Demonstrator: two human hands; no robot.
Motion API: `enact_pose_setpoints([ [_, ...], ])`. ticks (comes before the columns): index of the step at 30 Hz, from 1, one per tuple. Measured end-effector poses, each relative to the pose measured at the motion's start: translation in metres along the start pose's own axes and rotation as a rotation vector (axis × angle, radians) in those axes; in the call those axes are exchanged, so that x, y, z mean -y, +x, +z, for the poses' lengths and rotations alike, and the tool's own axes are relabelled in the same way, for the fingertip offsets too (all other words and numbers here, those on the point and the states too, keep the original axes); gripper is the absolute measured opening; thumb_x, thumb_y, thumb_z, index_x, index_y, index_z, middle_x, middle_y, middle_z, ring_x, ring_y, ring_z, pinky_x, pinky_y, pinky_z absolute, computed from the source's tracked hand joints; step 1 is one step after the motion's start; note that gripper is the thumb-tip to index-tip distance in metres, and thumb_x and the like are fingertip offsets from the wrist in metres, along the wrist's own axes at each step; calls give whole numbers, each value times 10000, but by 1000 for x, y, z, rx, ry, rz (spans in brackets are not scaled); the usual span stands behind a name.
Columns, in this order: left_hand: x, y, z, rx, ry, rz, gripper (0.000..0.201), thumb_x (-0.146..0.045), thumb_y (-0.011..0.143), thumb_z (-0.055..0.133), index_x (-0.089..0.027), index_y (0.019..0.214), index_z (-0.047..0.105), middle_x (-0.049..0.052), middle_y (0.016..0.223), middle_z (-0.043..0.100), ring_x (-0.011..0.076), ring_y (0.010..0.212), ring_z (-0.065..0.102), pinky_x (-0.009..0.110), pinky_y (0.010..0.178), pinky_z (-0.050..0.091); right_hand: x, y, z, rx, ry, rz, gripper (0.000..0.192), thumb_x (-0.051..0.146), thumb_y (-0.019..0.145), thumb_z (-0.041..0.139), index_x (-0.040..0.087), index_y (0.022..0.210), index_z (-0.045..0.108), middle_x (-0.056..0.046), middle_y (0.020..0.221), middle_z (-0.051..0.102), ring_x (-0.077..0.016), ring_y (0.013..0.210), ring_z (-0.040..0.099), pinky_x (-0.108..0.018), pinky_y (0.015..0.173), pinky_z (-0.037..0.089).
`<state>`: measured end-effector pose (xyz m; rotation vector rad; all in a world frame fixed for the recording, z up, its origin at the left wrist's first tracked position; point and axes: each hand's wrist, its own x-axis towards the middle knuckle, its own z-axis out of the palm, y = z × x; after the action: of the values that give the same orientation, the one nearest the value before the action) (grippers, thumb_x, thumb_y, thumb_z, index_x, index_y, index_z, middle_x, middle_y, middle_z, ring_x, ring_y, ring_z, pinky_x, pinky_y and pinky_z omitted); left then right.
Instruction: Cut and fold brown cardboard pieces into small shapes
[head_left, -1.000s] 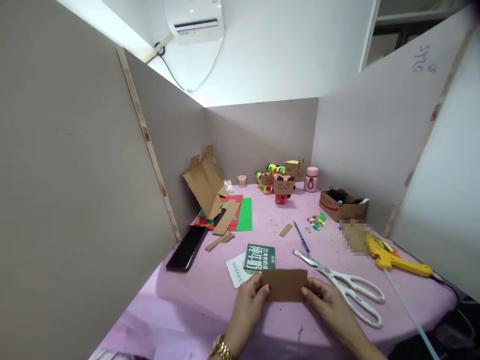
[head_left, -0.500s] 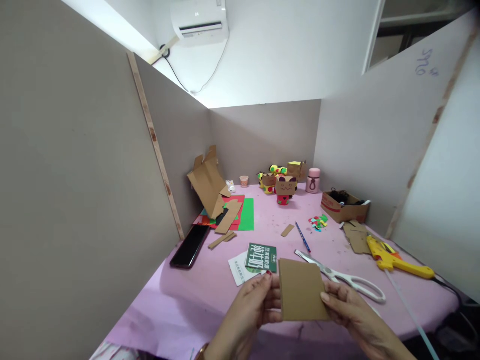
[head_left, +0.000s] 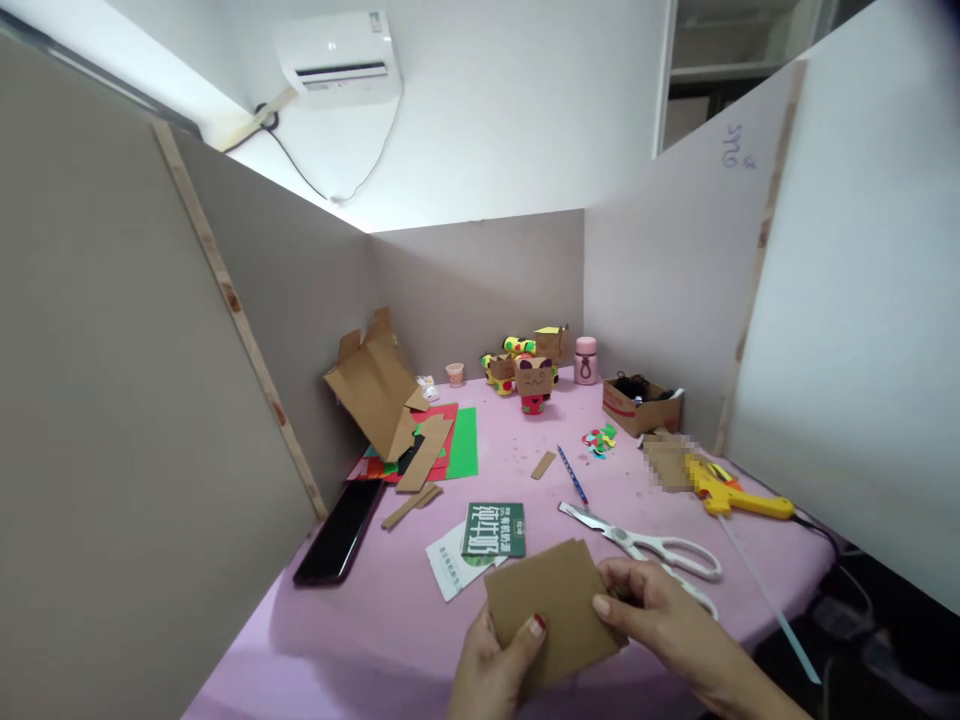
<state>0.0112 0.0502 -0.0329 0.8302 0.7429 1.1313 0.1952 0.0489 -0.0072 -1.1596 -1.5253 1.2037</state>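
Note:
Brown cardboard pieces (head_left: 555, 600), stacked with slightly uneven edges, are held between both hands above the near part of the table. My left hand (head_left: 499, 655) grips the lower left side, thumb pressed flat on the top face. At the right edge, my right hand (head_left: 649, 610) pinches the stack between thumb and fingers. Just beyond lie a green printed card (head_left: 495, 530) and a white printed card (head_left: 450, 570) partly under it. White-handled scissors (head_left: 637, 545) rest behind my right hand, their lower handle partly hidden by it.
On the pink table (head_left: 360, 640) are a black phone (head_left: 339, 535), cardboard scraps and coloured sheets (head_left: 463, 440) at left. A yellow glue gun (head_left: 739, 495), pencil (head_left: 572, 473) and small box (head_left: 641, 405) stand right. Cardboard animal figures (head_left: 534, 380) and a pink bottle (head_left: 586, 362) are behind.
The cardboard stack has tilted and moved slightly left and down. My left thumb now lies on its top face, and a second piece's edge shows. The whole view has shifted.

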Motion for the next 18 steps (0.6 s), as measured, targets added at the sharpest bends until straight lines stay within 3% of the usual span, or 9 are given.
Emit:
enact_pose_setpoints([
  [3, 3, 1, -3, -61, -27, -67, 620, -340, 562, 802, -138, 1102, 574, 135, 959, 720, 309, 945, 644, 400, 835, 477, -8, 5, -18, -84, -162, 0, 401, 532, 800, 437, 174, 810, 617, -20, 635, 617, -158, 548, 541, -262, 502, 417],
  [5, 5, 3, -7, -109, -50, -126, 739, -337, 535, 816, -153, 1187, 520, 121, 956, 723, 311, 957, 643, 388, 813, 487, -17, 7, -38, -203, -331, -15, 356, 429, 856, 381, 185, 991, 602, -67, 796, 655, -203, 690, 572, -323, 635, 451],
  [7, 8, 7, -14, -154, -38, -156, 831, -371, 488, 835, -142, 1213, 499, 120, 944, 726, 319, 955, 644, 378, 790, 496, -29, 6, -58, -305, -525, -21, 331, 295, 795, 481, 171, 1081, 592, -136, 1006, 630, -289, 930, 531, -445, 855, 378],
  [10, 12, 15, -26, -252, 85, -171, 783, -467, 389, 847, -88, 1033, 612, 136, 838, 741, 343, 881, 659, 381, 752, 505, -49, 2, -76, -307, -736, 5, 383, 126, 684, 515, 114, 1045, 644, -200, 989, 613, -374, 963, 498, -522, 846, 359],
  [13, 16, 22, -35, -327, 173, -181, 638, -503, 314, 849, -129, 793, 656, 120, 760, 746, 350, 844, 660, 387, 761, 508, -62, 2, -81, -284, -833, 8, 415, 85, 684, 481, 135, 1062, 646, -186, 963, 609, -358, 924, 518, -491, 804, 393],
  [18, 15, 23, -41, -382, 219, -209, 640, -534, 321, 833, -176, 810, 626, 88, 779, 744, 350, 864, 664, 382, 736, 529, -63, 8, -84, -289, -770, 3, 397, 130, 660, 511, 156, 1038, 629, -124, 931, 626, -286, 885, 565, -406, 819, 419],
])
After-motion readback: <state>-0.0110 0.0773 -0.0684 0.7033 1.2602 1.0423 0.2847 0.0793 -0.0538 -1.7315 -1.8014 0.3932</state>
